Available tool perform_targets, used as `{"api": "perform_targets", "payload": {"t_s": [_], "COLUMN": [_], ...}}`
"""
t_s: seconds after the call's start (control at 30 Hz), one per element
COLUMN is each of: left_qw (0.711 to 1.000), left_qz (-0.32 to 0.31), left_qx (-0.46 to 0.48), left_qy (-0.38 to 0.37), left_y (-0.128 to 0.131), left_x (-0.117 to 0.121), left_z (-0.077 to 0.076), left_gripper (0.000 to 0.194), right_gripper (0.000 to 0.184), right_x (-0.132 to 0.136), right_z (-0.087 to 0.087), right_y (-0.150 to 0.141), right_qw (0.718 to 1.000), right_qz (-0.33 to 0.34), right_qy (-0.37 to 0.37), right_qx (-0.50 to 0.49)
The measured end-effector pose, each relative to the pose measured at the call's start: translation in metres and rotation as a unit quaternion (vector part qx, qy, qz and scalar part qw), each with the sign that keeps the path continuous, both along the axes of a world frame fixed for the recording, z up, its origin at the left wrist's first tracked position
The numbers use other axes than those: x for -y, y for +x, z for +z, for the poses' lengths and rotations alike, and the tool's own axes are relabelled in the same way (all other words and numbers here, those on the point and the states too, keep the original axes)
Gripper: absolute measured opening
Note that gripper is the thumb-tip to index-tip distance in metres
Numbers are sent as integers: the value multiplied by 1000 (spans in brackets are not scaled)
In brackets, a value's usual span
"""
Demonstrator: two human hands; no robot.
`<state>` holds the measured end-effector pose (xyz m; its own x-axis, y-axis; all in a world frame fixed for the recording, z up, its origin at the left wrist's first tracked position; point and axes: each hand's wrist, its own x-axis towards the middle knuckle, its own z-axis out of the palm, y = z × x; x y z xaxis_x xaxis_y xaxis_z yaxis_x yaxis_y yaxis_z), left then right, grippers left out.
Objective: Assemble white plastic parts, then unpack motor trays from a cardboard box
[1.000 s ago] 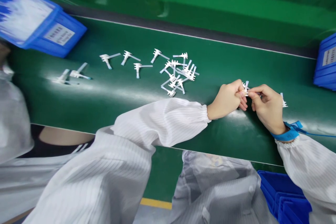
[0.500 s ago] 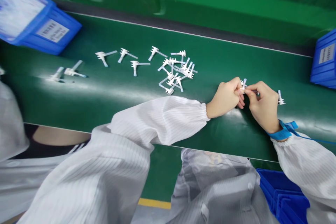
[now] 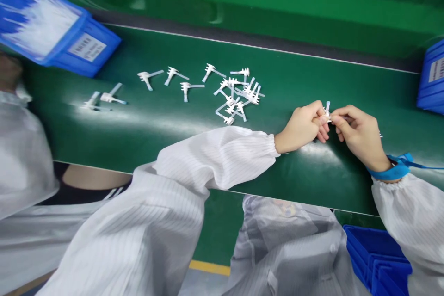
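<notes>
My left hand and my right hand meet fingertip to fingertip over the green belt, both pinched on one small white plastic part. A stub of the part sticks up between the fingers. My right wrist wears a blue strap with a cord running right. A heap of like white parts lies on the belt left of my hands, and a few single white parts trail further left. A bit of white shows past my right hand, mostly hidden.
A blue bin filled with white parts stands at the far left of the belt. Another blue bin sits at the right edge. Stacked blue trays lie below the belt at lower right. A second person in white sits at the left edge.
The view has shifted slightly. My hands stay together on the small part, and the loose part beside my right hand is now almost hidden behind it.
</notes>
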<state>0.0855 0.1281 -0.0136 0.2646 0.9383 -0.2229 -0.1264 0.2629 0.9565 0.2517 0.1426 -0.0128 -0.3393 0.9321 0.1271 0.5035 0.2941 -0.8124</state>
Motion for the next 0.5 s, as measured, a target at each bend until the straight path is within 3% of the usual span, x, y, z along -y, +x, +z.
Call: {"api": "perform_targets", "payload": {"t_s": [0.1,0.23,0.5], "left_qw": [1000,999,999], "left_qz": [-12,-33,-38], "left_qx": [7,12,13], "left_qy": [3,15,24], "left_y": [-1,-2,-2], "left_x": [-1,-1,0], "left_z": [-1,-4,-5], "left_gripper": [27,25,24], "right_gripper": [16,16,18], "right_x": [-7,-14,-13], "right_z": [7,16,20], "right_y": [7,18,25], "right_qw": [998,995,988], "right_qz": [28,72,115], "right_qy": [-57,-62,46], "right_qx": [-24,13,92]}}
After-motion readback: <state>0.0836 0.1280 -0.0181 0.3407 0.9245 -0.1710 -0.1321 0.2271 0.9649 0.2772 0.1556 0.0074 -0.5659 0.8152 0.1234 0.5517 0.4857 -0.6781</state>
